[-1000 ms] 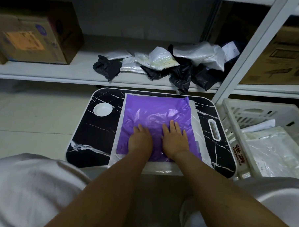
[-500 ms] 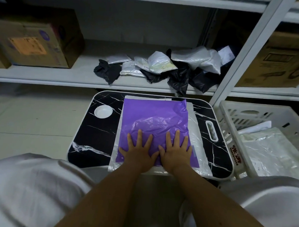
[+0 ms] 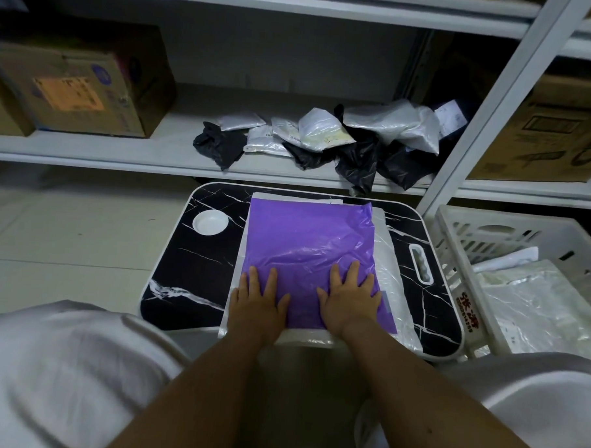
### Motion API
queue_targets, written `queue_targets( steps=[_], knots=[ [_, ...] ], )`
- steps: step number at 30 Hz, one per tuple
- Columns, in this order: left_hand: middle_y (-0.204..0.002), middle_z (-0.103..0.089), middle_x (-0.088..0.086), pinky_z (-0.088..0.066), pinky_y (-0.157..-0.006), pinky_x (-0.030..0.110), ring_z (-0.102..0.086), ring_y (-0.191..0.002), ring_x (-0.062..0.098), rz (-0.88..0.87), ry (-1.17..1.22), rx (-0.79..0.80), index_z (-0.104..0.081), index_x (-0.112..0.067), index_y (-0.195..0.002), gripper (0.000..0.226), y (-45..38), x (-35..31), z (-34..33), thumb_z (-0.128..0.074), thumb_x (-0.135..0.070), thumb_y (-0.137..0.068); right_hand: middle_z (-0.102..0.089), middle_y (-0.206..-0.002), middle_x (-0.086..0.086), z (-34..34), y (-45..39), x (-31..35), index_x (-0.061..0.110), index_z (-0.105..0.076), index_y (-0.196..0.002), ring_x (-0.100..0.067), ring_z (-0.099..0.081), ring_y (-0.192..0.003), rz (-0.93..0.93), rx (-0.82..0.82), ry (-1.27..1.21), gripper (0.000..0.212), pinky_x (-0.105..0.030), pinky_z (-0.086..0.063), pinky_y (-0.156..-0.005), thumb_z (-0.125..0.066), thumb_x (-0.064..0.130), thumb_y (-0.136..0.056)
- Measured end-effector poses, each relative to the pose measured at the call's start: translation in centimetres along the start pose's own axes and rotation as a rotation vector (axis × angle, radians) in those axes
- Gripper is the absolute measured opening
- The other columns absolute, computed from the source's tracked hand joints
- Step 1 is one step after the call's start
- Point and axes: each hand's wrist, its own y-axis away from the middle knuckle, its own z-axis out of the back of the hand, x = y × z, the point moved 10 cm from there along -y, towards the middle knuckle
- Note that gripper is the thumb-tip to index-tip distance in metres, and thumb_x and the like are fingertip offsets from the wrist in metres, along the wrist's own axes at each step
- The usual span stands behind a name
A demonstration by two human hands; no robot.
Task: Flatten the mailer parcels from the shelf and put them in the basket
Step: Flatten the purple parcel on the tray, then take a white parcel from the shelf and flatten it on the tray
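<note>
A purple mailer [image 3: 306, 244] lies flat on a white mailer [image 3: 392, 258], both on a small black marble-pattern table [image 3: 197, 263]. My left hand [image 3: 258, 298] presses palm down on the purple mailer's near left corner, fingers spread. My right hand [image 3: 350, 294] presses flat on its near right part. A heap of crumpled black and white mailer parcels [image 3: 341, 141] sits on the shelf [image 3: 121, 152] behind the table. The white plastic basket [image 3: 456, 231] stands to the right of the table and holds flattened white mailers [image 3: 534, 298].
Cardboard boxes stand on the shelf at the left [image 3: 80, 85] and right [image 3: 548, 133]. A white shelf upright [image 3: 489, 107] rises between table and basket. The table has a round white recess [image 3: 210, 222] and a handle slot [image 3: 421, 263]. Pale tiled floor [image 3: 66, 234] lies to the left.
Both hands slid toward me over the purple mailer, then spread apart to its near corners; the mailer lies smoother.
</note>
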Motion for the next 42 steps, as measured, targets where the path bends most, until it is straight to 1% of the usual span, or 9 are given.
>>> queue_targets(
  steps=[3, 5, 10, 17, 24, 29, 33, 38, 42],
  knots=[
    [-0.15, -0.026, 0.023, -0.027, -0.109, 0.045, -0.029, -0.138, 0.036, 0.037, -0.106, 0.047, -0.015, -0.017, -0.152, 0.065, -1.0, -0.2, 2.1, -0.029, -0.051, -0.098, -0.029, -0.149, -0.016, 2.9, -0.2, 1.2, 0.023, -0.035, -0.142, -0.04, -0.024, -0.138, 0.0, -0.121, 0.07, 0.046, -0.06, -0.019, -0.112, -0.035, 0.037, -0.099],
    [-0.139, -0.043, 0.014, -0.032, -0.103, 0.047, -0.043, -0.127, 0.032, 0.01, -0.197, 0.059, -0.033, -0.015, -0.142, 0.052, -2.1, -1.0, 4.6, -0.037, -0.04, -0.096, -0.034, -0.145, -0.014, 4.6, -0.3, 2.5, 0.02, -0.043, -0.137, -0.036, -0.023, -0.139, 0.026, -0.198, 0.078, 0.043, -0.057, -0.017, -0.113, -0.037, 0.028, -0.096],
    [-0.135, -0.043, 0.009, -0.041, -0.099, 0.046, -0.047, -0.124, 0.032, -0.164, -0.213, 0.156, -0.042, -0.019, -0.135, 0.046, -5.3, -2.3, 8.3, -0.047, -0.036, -0.092, -0.035, -0.143, -0.011, 7.4, -1.1, 6.0, 0.017, -0.046, -0.13, -0.031, -0.027, -0.136, 0.152, -0.314, 0.037, 0.037, -0.051, -0.022, -0.111, -0.041, 0.023, -0.094],
    [-0.144, -0.041, 0.014, -0.036, -0.107, 0.037, -0.042, -0.132, 0.031, -0.268, -0.231, 0.234, -0.032, -0.016, -0.146, 0.056, -8.9, -2.4, 10.1, -0.048, -0.034, -0.095, -0.048, -0.128, -0.011, 10.5, -3.7, 7.8, 0.011, -0.052, -0.126, -0.031, -0.041, -0.119, 0.192, -0.384, 0.062, 0.035, -0.043, -0.032, -0.099, -0.042, 0.021, -0.093],
    [-0.135, -0.047, 0.018, -0.039, -0.101, 0.038, -0.046, -0.124, 0.032, -0.293, -0.077, 0.153, -0.04, -0.011, -0.137, 0.047, -14.1, -4.0, 12.0, -0.047, -0.03, -0.095, -0.043, -0.132, -0.009, 15.8, -9.3, 9.0, 0.008, -0.05, -0.127, -0.029, -0.04, -0.121, 0.161, -0.491, 0.063, 0.038, -0.042, -0.036, -0.097, -0.04, 0.017, -0.092],
    [-0.132, -0.048, 0.017, -0.04, -0.101, 0.042, -0.047, -0.123, 0.032, -0.304, 0.016, 0.073, -0.043, -0.011, -0.132, 0.042, -17.4, -5.3, 12.9, -0.047, -0.028, -0.094, -0.016, -0.155, -0.008, 19.6, -14.6, 6.6, 0.009, -0.045, -0.136, -0.03, -0.032, -0.128, 0.037, -0.516, 0.062, 0.047, -0.045, -0.036, -0.098, -0.047, 0.019, -0.09],
    [-0.135, -0.045, 0.014, -0.04, -0.102, 0.044, -0.045, -0.126, 0.032, -0.307, 0.04, 0.067, -0.042, -0.012, -0.134, 0.042, -18.9, -6.6, 12.5, -0.046, -0.028, -0.095, -0.002, -0.161, -0.002, 22.6, -19.0, 3.8, 0.013, -0.05, -0.134, -0.031, -0.024, -0.135, -0.067, -0.46, 0.141, 0.045, -0.047, -0.033, -0.101, -0.05, 0.03, -0.092],
    [-0.131, -0.046, 0.014, -0.042, -0.1, 0.044, -0.047, -0.123, 0.033, -0.325, -0.046, 0.139, -0.045, -0.012, -0.132, 0.039, -18.6, -8.1, 10.2, -0.045, -0.026, -0.095, -0.006, -0.158, -0.003, 23.3, -23.0, 2.2, 0.015, -0.054, -0.131, -0.031, -0.026, -0.132, -0.108, -0.321, 0.389, 0.041, -0.044, -0.035, -0.096, -0.045, 0.024, -0.092],
    [-0.13, -0.048, 0.014, -0.042, -0.1, 0.046, -0.048, -0.122, 0.033, -0.328, -0.075, 0.139, -0.046, -0.011, -0.131, 0.039, -18.5, -8.5, 9.7, -0.043, -0.028, -0.096, -0.023, -0.149, -0.003, 23.3, -24.3, 2.3, 0.01, -0.042, -0.139, -0.03, -0.034, -0.125, -0.045, -0.351, 0.378, 0.048, -0.042, -0.039, -0.088, -0.045, 0.016, -0.091]
  ],
)
